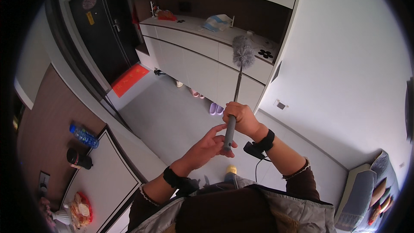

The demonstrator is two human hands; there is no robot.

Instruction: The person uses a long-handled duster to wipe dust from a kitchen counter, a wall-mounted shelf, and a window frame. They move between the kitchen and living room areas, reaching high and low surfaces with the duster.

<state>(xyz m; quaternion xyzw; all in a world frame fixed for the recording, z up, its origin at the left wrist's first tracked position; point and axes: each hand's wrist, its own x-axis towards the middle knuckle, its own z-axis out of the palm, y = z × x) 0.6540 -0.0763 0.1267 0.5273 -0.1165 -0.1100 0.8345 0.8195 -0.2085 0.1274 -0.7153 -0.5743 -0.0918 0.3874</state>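
A duster [237, 87] with a grey fluffy head, a metal pole and a grey handle points away from me. My right hand [241, 116] grips it where the pole meets the handle. Below, my left hand [210, 147] has its fingers spread around the handle's lower end; the handle hides part of them, and I cannot tell how firmly they touch it. In the picture the fluffy head overlaps the front edge of a white shoe cabinet [190, 61]; contact is not certain. On the cabinet's counter lie a blue-and-white cloth [218, 22] and a red bag [166, 15].
A dark door [97, 29] stands at the far left behind a red doormat [130, 79]. Purple clogs [212, 108] sit under the cabinet's edge. On the left sideboard [106, 168] are a water bottle [84, 136] and a black cup [79, 159]. A sofa [357, 194] is at lower right.
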